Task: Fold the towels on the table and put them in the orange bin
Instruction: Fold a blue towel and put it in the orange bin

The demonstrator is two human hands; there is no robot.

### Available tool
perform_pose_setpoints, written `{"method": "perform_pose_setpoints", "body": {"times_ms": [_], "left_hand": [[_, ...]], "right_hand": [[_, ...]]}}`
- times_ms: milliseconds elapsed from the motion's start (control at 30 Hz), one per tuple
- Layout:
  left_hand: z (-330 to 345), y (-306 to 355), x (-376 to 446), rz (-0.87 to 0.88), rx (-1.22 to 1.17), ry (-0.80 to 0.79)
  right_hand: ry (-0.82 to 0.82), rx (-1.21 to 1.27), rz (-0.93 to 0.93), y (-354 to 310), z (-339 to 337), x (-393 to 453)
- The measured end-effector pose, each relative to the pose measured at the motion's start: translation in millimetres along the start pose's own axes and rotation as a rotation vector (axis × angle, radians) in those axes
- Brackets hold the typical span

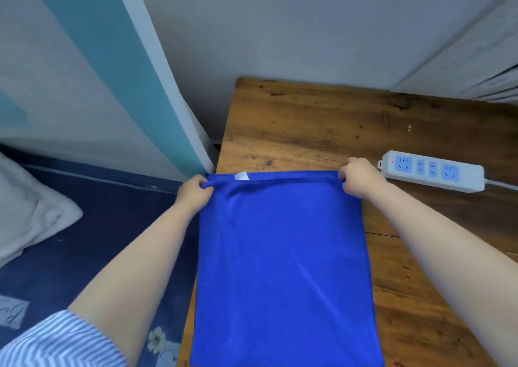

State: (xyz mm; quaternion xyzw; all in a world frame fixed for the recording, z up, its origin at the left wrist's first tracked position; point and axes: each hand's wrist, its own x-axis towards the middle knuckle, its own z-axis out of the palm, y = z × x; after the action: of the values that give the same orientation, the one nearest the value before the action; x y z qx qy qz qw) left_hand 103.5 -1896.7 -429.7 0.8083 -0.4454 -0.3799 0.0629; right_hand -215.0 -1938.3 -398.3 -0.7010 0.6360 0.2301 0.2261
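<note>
A bright blue towel (280, 268) lies spread along the left side of the wooden table (322, 125), reaching from the near edge to mid-table. Its far edge shows two layers and a small white label (241, 175). My left hand (193, 193) pinches the far left corner of the towel. At the far right corner my right hand (360, 177) grips the cloth, fingers curled round its edge. No orange bin is in view.
A white power strip (433, 174) with blue sockets lies on the table just right of my right hand, its cord running off right. The wall stands behind the table. Left of the table are a dark blue bed cover (98, 226) and white bedding (30, 212).
</note>
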Motion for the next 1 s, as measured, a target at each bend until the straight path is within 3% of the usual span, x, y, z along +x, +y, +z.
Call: {"method": "perform_pose_setpoints", "body": {"times_ms": [133, 300, 567, 733, 867, 1000], "left_hand": [[-1, -1, 7, -0.05, -0.228, -0.085], [-1, 3, 10, -0.032, -0.28, -0.095], [-3, 8, 8, 0.141, -0.117, 0.057], [-15, 5, 3, 0.254, -0.09, 0.072], [-28, 8, -7, 0.258, -0.146, 0.053], [-46, 13, -23, 0.312, -0.068, -0.089]], "right_hand": [[-0.053, 0.052, -0.088, 8, 3, 11], [-0.096, 0.02, -0.111, 12, -9, 18], [-0.087, 0.093, -0.093, 19, -23, 10], [-0.112, 0.095, -0.093, 24, -26, -2], [-0.075, 0.144, -0.082, 32, -32, -19], [0.002, 0.143, -0.089, 35, -42, -45]]}}
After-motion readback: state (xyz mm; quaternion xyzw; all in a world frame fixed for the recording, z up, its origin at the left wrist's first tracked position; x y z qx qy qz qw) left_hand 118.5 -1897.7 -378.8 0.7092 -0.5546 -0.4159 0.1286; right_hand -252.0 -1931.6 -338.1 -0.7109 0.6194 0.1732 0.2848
